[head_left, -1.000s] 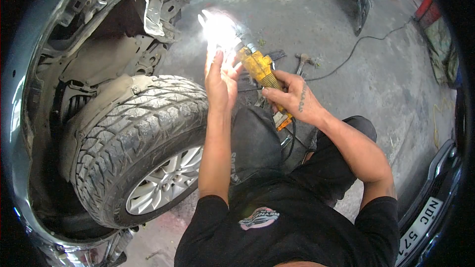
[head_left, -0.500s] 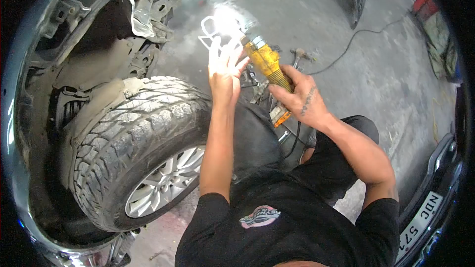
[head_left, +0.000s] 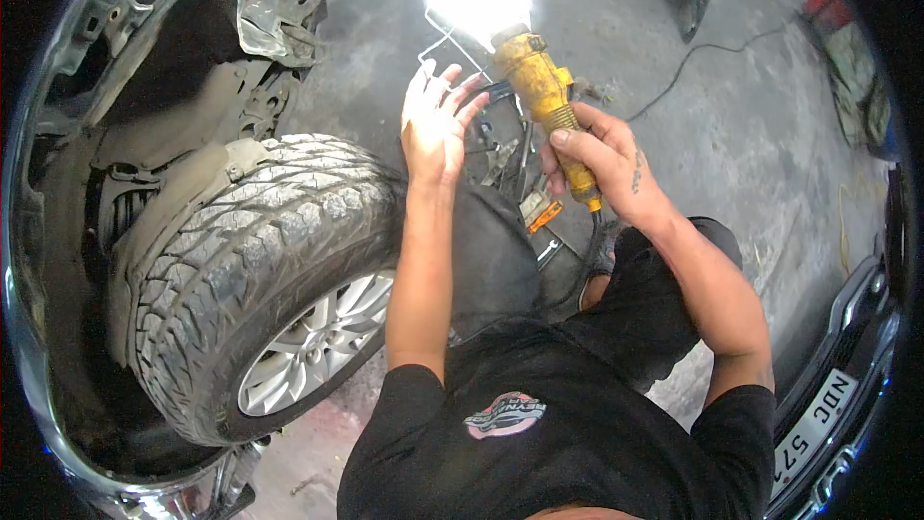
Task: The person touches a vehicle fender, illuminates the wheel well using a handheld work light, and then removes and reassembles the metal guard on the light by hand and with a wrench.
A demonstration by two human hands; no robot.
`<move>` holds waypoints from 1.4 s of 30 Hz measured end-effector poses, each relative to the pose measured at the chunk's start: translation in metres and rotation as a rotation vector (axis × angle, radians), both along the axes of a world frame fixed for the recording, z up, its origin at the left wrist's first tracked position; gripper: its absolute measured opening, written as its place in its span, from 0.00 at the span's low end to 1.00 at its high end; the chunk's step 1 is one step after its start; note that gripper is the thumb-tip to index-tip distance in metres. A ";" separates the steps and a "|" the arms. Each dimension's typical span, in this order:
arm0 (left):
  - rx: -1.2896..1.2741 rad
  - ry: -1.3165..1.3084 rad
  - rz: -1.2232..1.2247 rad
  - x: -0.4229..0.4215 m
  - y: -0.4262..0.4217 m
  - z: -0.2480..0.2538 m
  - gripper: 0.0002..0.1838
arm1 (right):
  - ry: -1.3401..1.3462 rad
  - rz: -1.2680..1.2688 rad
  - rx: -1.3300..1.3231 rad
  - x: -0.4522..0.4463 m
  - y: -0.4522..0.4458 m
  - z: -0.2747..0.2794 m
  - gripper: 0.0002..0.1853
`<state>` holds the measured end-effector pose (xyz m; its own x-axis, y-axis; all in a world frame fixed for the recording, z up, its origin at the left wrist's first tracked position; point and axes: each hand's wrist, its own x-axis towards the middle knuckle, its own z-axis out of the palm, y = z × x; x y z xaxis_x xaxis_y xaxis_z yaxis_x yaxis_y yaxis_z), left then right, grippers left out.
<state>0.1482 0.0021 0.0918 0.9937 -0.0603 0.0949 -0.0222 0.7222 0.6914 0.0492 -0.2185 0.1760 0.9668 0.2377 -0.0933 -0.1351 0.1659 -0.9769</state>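
The right hand's fingers (head_left: 561, 138) clamp the lit yellow work light (head_left: 539, 85); the left hand's fingers (head_left: 472, 108) spread apart near its wire hook (head_left: 442, 37).

Left hand (head_left: 435, 133) splayed (loosely); right hand (head_left: 604, 159) curled.

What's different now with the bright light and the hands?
The lit lamp and right hand moved forward, away from the body. The left hand, partly lost in the glare before, now shows clearly, open with fingers spread. The right hand still holds the lamp, and the wheel stayed put.
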 end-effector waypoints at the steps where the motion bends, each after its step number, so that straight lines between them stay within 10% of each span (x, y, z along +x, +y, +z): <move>1: -0.001 0.001 0.001 0.001 0.000 0.002 0.33 | 0.001 0.016 0.026 0.000 -0.002 0.000 0.18; 10: 0.121 0.063 -0.053 0.016 0.002 0.002 0.29 | -0.013 0.037 -0.055 0.009 -0.012 0.008 0.21; 19: 1.271 -0.288 0.388 0.011 -0.027 -0.004 0.33 | -0.138 0.071 -0.725 0.046 -0.061 -0.018 0.21; 21: 1.311 -0.358 0.404 0.014 -0.039 0.005 0.32 | -0.034 0.003 -0.489 0.062 -0.071 -0.039 0.17; 27: 1.112 -0.130 -0.773 -0.040 -0.066 -0.010 0.34 | 0.038 -0.197 -0.066 0.111 -0.089 -0.101 0.15; 29: 1.207 -0.432 -0.947 -0.073 -0.060 -0.054 0.41 | 0.081 -0.281 -0.018 0.117 -0.100 -0.112 0.14; 30: 1.187 -0.072 -1.197 -0.082 -0.065 -0.037 0.38 | 0.118 -0.358 0.022 0.120 -0.108 -0.117 0.13; 36: 1.797 -0.380 -0.398 -0.019 -0.022 -0.123 0.13 | 0.233 -0.180 -0.043 0.103 -0.180 -0.202 0.17; 42: 2.110 -0.433 -0.417 0.028 -0.031 -0.187 0.23 | 0.461 -0.385 0.197 0.012 -0.176 -0.286 0.24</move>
<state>0.1765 -0.0291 -0.0957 0.8415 -0.4893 -0.2292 -0.4364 -0.8656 0.2457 0.0617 -0.3941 -0.1101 0.8574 -0.0641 -0.5106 -0.4296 0.4570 -0.7788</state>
